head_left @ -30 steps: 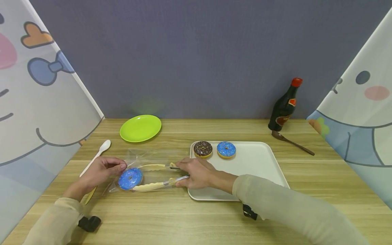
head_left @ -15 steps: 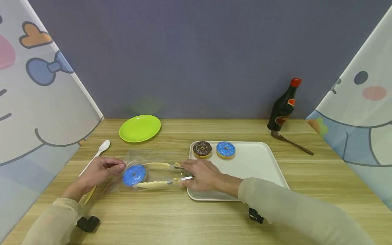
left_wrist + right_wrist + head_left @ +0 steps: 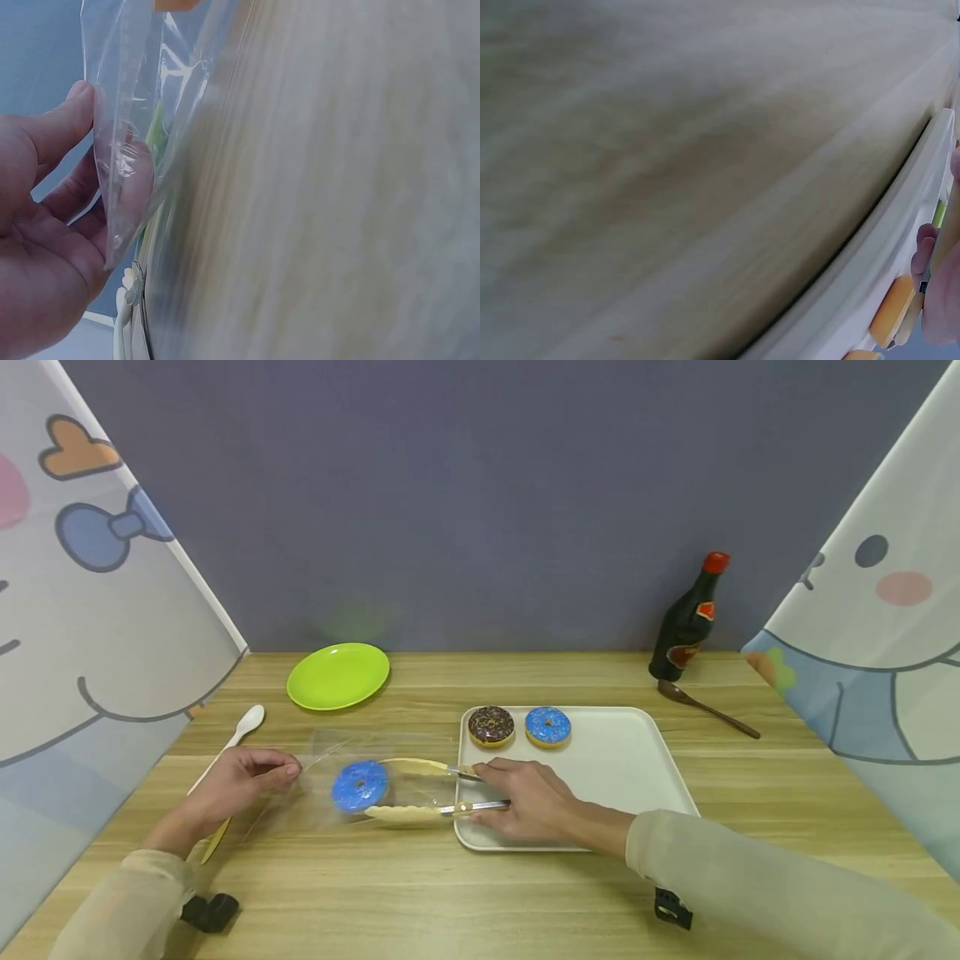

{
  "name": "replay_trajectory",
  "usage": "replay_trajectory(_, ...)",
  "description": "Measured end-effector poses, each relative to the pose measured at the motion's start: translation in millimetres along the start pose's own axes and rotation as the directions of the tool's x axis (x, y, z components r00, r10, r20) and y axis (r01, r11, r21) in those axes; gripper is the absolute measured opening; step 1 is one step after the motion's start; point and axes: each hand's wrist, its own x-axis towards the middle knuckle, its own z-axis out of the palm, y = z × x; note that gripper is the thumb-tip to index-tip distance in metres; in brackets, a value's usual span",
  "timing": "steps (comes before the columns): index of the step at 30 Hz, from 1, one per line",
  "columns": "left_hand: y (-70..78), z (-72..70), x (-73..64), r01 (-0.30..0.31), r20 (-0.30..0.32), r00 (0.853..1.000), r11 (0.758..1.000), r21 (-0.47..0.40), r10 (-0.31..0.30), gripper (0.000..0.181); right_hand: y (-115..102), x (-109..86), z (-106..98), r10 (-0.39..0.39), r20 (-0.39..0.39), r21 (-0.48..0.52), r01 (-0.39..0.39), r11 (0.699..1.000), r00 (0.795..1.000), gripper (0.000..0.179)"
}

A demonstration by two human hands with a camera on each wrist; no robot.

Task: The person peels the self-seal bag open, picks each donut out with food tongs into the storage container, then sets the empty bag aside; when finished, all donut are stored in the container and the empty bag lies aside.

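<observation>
Between thumb and fingers, my left hand [image 3: 243, 785] pinches the left end of a clear plastic bag [image 3: 322, 747]; the left wrist view shows that bag [image 3: 120, 150] close up. My right hand [image 3: 528, 797] grips metal tongs [image 3: 408, 814] with cream scalloped tips, above the left edge of a white tray [image 3: 622, 760]. The tong arms are spread, their tips against the right side of a blue sprinkled donut [image 3: 360, 785]. Donut and tips lie within the bag's outline. A chocolate donut [image 3: 491, 727] and another blue donut [image 3: 547, 727] sit on the tray.
A green plate [image 3: 337, 677] lies behind the bag. Left of it are a white spoon [image 3: 250, 720] and a yellow handle [image 3: 216, 841] partly under the left hand. A dark bottle [image 3: 684, 627] and a brown wooden spoon [image 3: 708, 708] are at the back right.
My right hand has moved right with the tongs, and the blue donut has slid right with their tips, away from my left hand. My left hand keeps its hold on the bag.
</observation>
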Motion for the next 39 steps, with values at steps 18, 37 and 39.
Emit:
replay_trajectory(18, -2.8, 0.2, -1.5, 0.002, -0.016, 1.000, 1.000, 0.026, -0.002, 0.024, 13, -48.4, -23, 0.102, -0.088, 0.038, -0.099, 0.994, 0.991, 0.057)
replay_trajectory(37, -0.4, -2.8, -1.1, 0.041, -0.066, 0.997, 0.995, 0.087, -0.035, 0.028, 23, -110.0, -43, 0.164, -0.189, 0.033, -0.161, 0.986, 0.968, 0.058)
replay_trajectory(39, 0.9, -3.1, -0.9, 0.038, -0.068, 0.997, 0.993, 0.110, -0.030, 0.029, 23, -115.4, -46, 0.158, -0.199, 0.032, -0.155, 0.987, 0.967, 0.058)
